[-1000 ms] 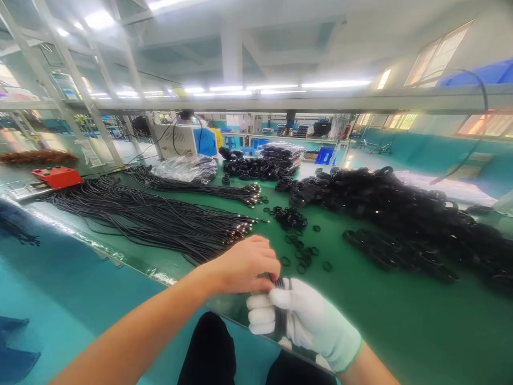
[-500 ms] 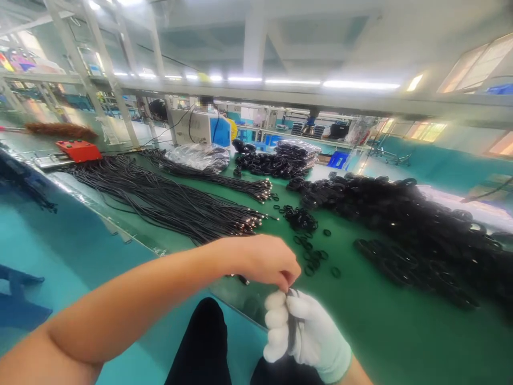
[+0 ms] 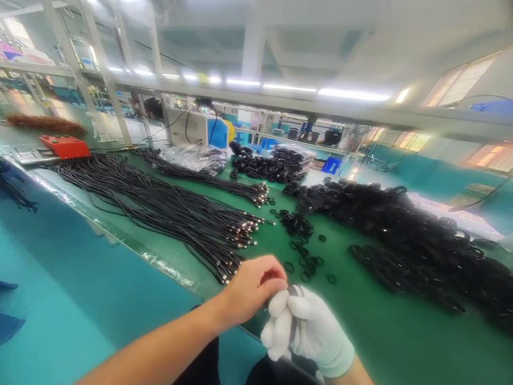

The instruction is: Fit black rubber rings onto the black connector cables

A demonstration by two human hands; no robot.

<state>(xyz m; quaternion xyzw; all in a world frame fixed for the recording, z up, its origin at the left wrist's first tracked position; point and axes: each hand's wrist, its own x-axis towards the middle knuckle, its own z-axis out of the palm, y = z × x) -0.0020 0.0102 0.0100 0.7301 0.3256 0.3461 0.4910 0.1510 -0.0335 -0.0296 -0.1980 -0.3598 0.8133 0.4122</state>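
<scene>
The gloved right hand (image 3: 308, 331) is closed around a thin black cable bundle (image 3: 295, 321), which runs up between its curled fingers. The bare left hand (image 3: 252, 286) pinches the bundle's top end, probably with thumb and forefinger, just above the glove. No writing is readable on the green bench (image 3: 360, 331).
</scene>
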